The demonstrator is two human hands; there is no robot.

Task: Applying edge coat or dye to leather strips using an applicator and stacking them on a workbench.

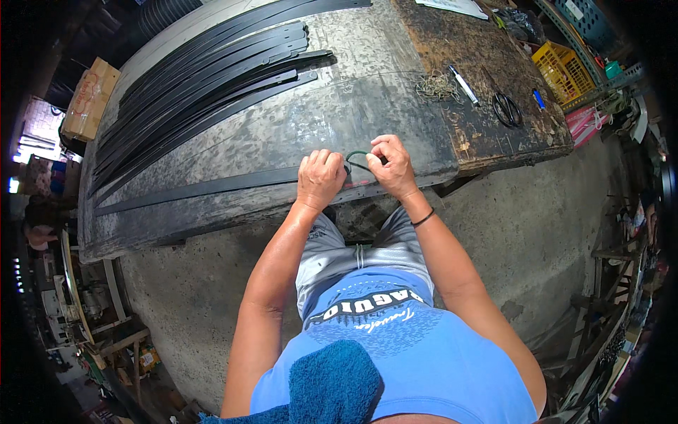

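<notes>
Where the near edge of the desk (pixel 374 113) crosses mid-frame, left hand (pixel 322 177) has its fingers curled down over the right-hand end of a black strip (pixel 212 188), gripping it, presumably to pin that end. Strip lies flat along the near edge, running toward the left of the frame; likely set so the desk bears its length. Right hand (pixel 390 168), just beside: fingers pinched on a thin dark loop (pixel 358 152), greenish along its top, bowing across the gap toward the left hand. Curve suggests slack rather than pull. Loop joined to strip or not: cannot tell, left hand covers the spot. Upper left of the frame: pile of black strips (pixel 205 92), roughly aligned lengthwise, probably for easy picking. Upper right, on a brown wooden section (pixel 484 138): string tangle (pixel 439 86), white pen (pixel 464 86), black scissors (pixel 507 111). All well apart from the strip; seemingly set on the right side to leave working room. Far left: cardboard box (pixel 90 99) beside the desk.
</notes>
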